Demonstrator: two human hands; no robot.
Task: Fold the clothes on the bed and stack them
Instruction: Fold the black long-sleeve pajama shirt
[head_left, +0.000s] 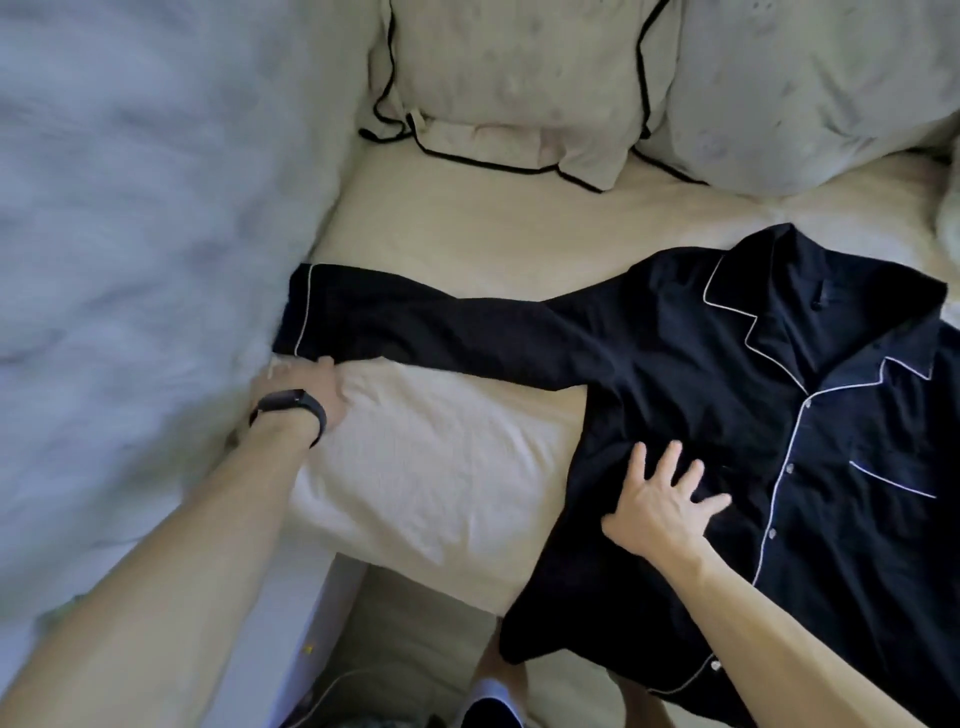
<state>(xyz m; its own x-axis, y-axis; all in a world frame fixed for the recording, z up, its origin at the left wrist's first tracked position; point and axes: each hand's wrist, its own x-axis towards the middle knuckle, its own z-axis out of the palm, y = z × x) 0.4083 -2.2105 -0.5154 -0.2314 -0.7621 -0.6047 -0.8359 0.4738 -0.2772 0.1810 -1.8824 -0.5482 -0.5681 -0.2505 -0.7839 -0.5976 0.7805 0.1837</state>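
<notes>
A dark navy pyjama shirt (769, 426) with white piping lies face up on the cream bed sheet (441, 467), collar toward the pillows. Its long sleeve (415, 322) stretches out to the left, cuff beside the duvet. My left hand (301, 387), a black band on its wrist, reaches the lower edge of that cuff; its fingertips are hidden under the fabric, so the grip is unclear. My right hand (662, 499) lies flat with fingers spread on the shirt's front, left of the button line.
A bulky pale blue duvet (130, 260) fills the left side. Two pillows lean at the head, one black-piped (509, 93), one pale (810, 88). The bed's near edge drops to the floor (405, 649) below, where my feet show.
</notes>
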